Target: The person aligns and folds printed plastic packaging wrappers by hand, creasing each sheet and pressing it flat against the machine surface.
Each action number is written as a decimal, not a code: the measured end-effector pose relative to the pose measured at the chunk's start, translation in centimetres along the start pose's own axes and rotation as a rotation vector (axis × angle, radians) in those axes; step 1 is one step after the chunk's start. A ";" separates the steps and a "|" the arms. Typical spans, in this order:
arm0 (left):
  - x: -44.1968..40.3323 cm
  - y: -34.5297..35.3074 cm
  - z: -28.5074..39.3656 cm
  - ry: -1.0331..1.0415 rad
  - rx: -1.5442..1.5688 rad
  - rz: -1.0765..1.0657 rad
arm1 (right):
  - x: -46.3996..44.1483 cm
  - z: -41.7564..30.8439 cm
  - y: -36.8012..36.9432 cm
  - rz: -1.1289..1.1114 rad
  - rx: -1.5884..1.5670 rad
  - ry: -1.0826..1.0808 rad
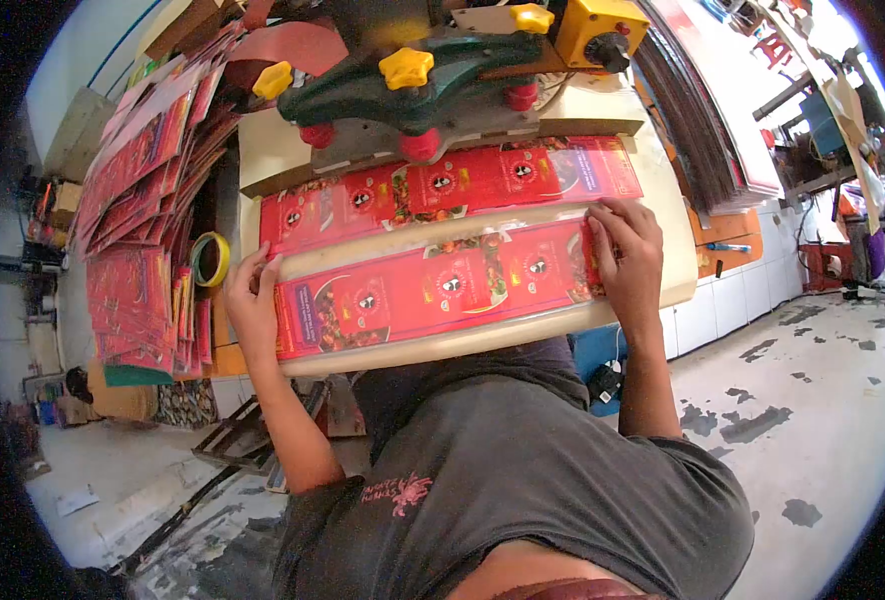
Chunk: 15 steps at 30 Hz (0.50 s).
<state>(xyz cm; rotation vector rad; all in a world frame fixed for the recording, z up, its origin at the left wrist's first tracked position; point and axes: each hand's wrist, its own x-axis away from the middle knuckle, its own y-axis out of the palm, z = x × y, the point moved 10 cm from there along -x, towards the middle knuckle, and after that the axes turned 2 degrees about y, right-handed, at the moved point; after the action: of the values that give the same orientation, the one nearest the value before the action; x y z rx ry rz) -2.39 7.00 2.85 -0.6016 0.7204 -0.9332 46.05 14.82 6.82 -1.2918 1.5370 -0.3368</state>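
Near red strip: flat on the pale tabletop, printed side up, close to the person.
Left hand: at the left end of the near strip, fingers bent and touching it.
Right hand: at the right end, thumb and fingers bent over the edge. Whether the hands pinch the strip or only press on it, one cannot tell.
Far red strip: past the near one, with a pale gap between.
In the way: a dark green bar with yellow star knobs and red feet stands just past the far strip.
Yellow box: at the top right of the bar, a black knob on its front; its inside is hidden.
Left side: a big, messy pile of red sheets, with a yellow tape roll beside it.
Right side: a tall stack of flat sheets, and a blue pen on an orange ledge.
Hard to see: the strip ends, partly under the fingers; the things at the dark round edges.
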 end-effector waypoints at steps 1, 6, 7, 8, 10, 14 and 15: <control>0.1 -0.1 0.9 0.034 -0.024 0.003 | 0.1 -0.2 0.2 -0.004 -0.005 -0.002; 0.3 -0.3 1.2 0.023 -0.090 0.022 | 0.3 0.1 0.5 0.001 -0.039 0.052; 0.3 -0.4 1.7 0.066 -0.063 0.037 | 0.4 0.2 0.6 -0.004 -0.046 0.046; 0.4 -0.5 2.2 0.108 -0.037 0.053 | 0.4 0.4 0.6 -0.005 -0.039 0.055; 0.6 -1.0 2.9 0.111 -0.101 0.069 | 0.4 -0.3 0.6 -0.018 -0.047 0.060; 0.9 -1.3 2.9 0.121 -0.150 0.101 | 0.4 -0.6 0.6 -0.009 -0.018 0.034; 0.9 -1.2 3.3 0.158 -0.214 0.097 | 0.4 -0.5 0.8 -0.011 -0.016 0.033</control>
<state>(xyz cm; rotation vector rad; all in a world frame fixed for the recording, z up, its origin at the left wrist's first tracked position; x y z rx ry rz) -0.12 6.13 5.53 -0.6790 0.9915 -0.8256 45.22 14.57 6.23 -1.3130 1.5634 -0.3550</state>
